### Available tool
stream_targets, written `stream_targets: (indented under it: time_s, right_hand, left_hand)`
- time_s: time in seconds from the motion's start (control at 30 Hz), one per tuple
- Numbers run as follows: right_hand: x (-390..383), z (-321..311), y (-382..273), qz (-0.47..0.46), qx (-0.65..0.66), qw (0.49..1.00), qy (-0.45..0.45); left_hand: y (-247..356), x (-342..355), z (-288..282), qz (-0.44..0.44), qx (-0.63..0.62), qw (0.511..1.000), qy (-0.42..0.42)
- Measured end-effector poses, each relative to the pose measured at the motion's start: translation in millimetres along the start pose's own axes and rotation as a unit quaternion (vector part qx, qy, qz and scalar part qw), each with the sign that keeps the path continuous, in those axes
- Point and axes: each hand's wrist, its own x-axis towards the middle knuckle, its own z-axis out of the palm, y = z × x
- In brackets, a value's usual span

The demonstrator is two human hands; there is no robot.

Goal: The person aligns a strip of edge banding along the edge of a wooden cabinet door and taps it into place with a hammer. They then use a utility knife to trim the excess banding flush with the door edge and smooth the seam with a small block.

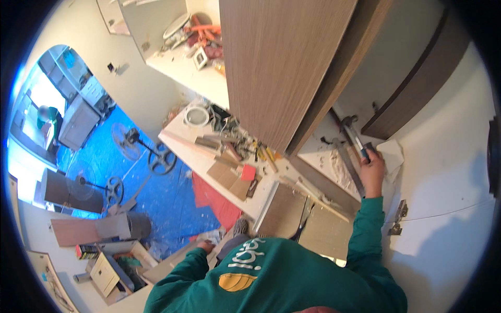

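Observation:
My right hand (372, 166) is closed around the dark grip of a hammer (357, 138). The hammer's metal head points away from me, over the dusty shelf inside the cabinet at right. Next to it lies a long narrow strip (350, 168) among debris and a crumpled whitish piece (342, 169). A white sheet-like piece (392, 156) sits just right of my hand. Low on the left, my left hand (206, 245) rests beside a pale board (177, 263) near my leg; its fingers are too small to read.
A brown wood-grain cabinet door (284, 62) stands before me. The white worktop (209, 172) carries tools, cardboard and a red piece (248, 172). Fans (134, 138) stand on blue floor sheeting (182, 208). A hinge (398, 217) sits on the white panel at right. Another person (50, 122) bends in the far room.

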Motion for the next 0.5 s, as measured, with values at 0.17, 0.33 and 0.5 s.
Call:
stream_targets:
  time_s: [0.17, 0.33, 0.5]
  right_hand:
    - [-19, -20, -17, -0.040, 0.021, 0.990, 0.134]
    - [-46, -41, -83, -0.111, 0.260, 0.948, 0.150]
    - [-78, -70, -123, -0.181, 0.365, 0.912, -0.052]
  left_hand:
    - [47, 115, -54, 0.030, -0.323, 0.938, -0.123]
    - [60, 107, -168, -0.046, -0.279, 0.942, -0.182]
    - [52, 107, -174, 0.011, -0.021, 0.985, -0.169]
